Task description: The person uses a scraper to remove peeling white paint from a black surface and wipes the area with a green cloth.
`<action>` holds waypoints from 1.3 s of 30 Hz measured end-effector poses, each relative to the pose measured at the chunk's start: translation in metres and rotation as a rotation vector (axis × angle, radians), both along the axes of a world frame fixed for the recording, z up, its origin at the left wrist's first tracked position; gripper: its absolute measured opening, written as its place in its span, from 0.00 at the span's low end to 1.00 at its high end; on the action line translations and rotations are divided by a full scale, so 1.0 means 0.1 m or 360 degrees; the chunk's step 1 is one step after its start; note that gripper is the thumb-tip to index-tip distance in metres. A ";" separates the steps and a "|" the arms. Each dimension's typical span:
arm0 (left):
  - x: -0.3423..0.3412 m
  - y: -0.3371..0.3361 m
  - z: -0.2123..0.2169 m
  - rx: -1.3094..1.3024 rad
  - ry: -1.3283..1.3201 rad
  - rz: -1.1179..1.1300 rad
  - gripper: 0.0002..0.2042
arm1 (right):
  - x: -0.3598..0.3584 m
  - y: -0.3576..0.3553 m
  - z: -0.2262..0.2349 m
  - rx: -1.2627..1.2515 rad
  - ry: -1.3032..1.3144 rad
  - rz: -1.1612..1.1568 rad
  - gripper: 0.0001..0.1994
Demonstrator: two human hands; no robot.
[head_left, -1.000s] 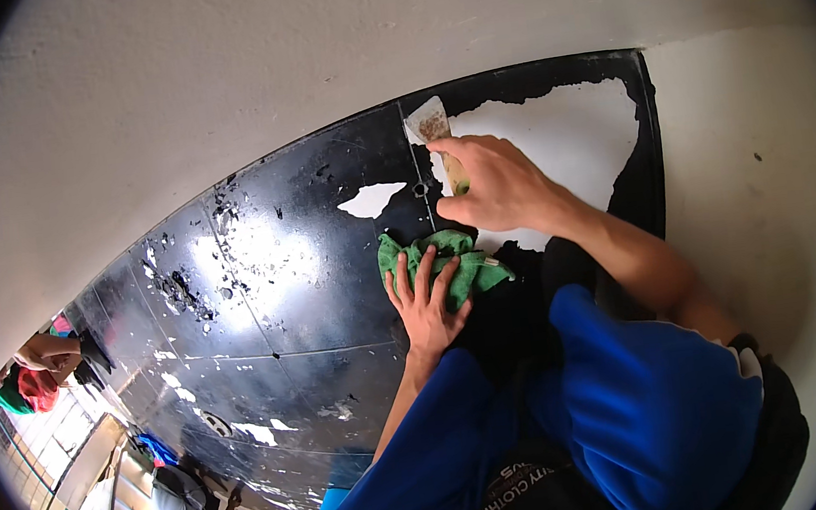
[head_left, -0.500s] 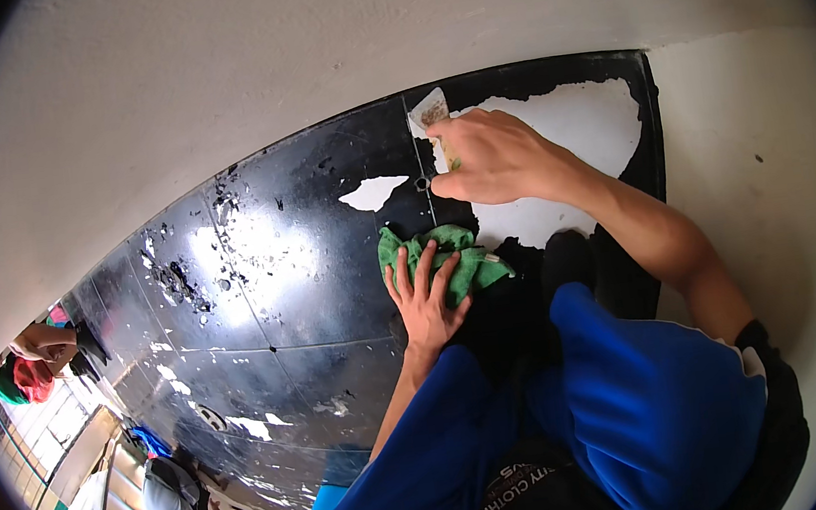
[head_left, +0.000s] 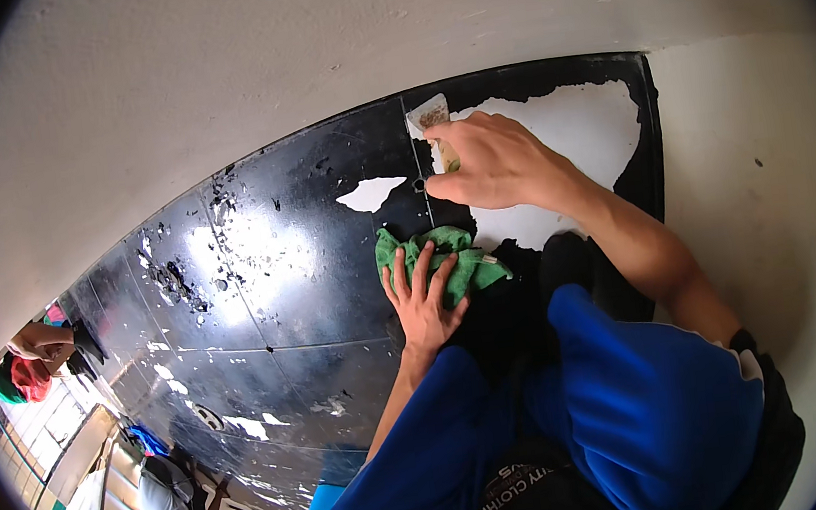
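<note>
My left hand (head_left: 425,303) lies with its fingers spread on a crumpled green cloth (head_left: 455,246), pressing it against a glossy black surface (head_left: 332,294). Farther off and to the right, my right hand (head_left: 490,160) is wrapped round the handle of a scraper (head_left: 429,114). The scraper's flat, stained blade touches the black coating near a thin seam line. Beside and under my right hand is a large white patch (head_left: 580,130) with ragged edges, where the black layer is gone. A smaller white patch (head_left: 372,195) shows to the left of the scraper.
Pale walls (head_left: 186,69) border the black surface at the far side and right. Black flakes (head_left: 175,287) lie scattered on the left part. A blue object (head_left: 322,508) sits beside my left leg. One person (head_left: 169,499) is at the lower left, another (head_left: 32,358) farther back.
My right hand and the scraper have shifted very slightly; the blade stays near the same spot. The left hand remains on the cloth. The person at the lower left has moved an arm.
</note>
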State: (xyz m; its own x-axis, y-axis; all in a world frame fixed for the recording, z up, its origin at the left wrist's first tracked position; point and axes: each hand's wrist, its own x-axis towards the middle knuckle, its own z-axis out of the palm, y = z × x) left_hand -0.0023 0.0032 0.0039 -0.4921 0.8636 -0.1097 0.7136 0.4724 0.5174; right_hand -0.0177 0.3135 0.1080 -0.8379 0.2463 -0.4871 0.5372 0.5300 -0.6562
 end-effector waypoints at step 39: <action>0.02 -0.03 -0.05 -0.0002 0.0041 -0.0009 0.35 | 0.08 -0.43 -0.04 0.0213 0.0226 0.0074 0.21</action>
State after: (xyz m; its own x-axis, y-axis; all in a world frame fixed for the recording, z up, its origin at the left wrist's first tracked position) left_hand 0.0000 -0.0003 -0.0010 -0.4900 0.8661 -0.0983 0.7292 0.4691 0.4981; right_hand -0.0094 0.2703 0.1040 -0.9079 0.2604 -0.3285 0.4171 0.6397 -0.6457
